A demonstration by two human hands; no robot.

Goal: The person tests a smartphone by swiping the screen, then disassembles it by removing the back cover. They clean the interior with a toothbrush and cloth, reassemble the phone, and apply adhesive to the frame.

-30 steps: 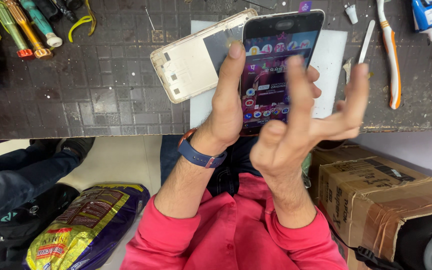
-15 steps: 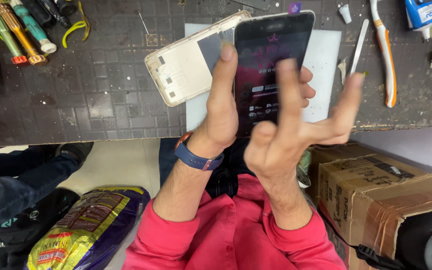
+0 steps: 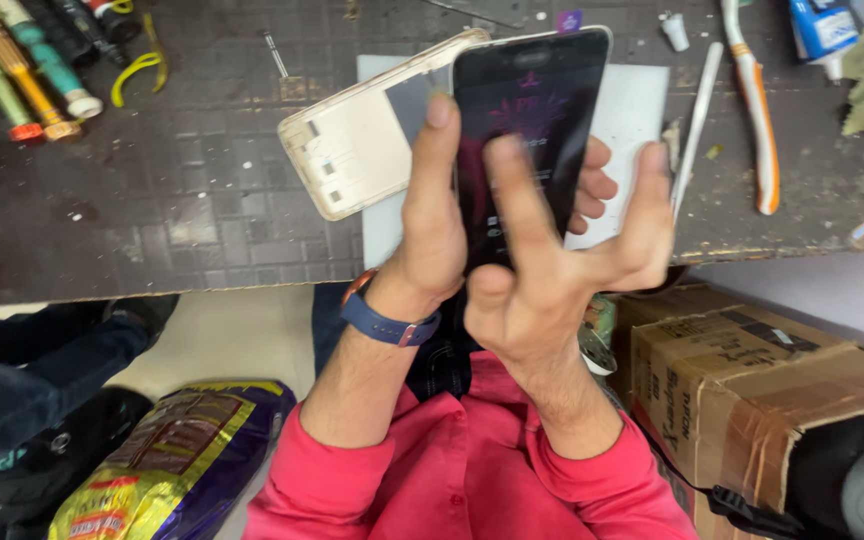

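Head view: left hand (image 3: 432, 235) grips a dark smartphone (image 3: 527, 120); right hand (image 3: 552, 270), fingers spread, taps it. Taped brown cardboard box (image 3: 752, 375) at four o'clock, purple-yellow packet (image 3: 177, 460) at eight.

Dark gridded work mat (image 3: 152, 200) bearing a pale phone back cover (image 3: 357, 150), a white sheet (image 3: 632, 110), screwdrivers (image 3: 22, 70) at upper left, and an orange-and-white tool (image 3: 757, 110) at right; below the bench edge, a cardboard box (image 3: 752, 380) and a purple-and-yellow bag (image 3: 172, 470)
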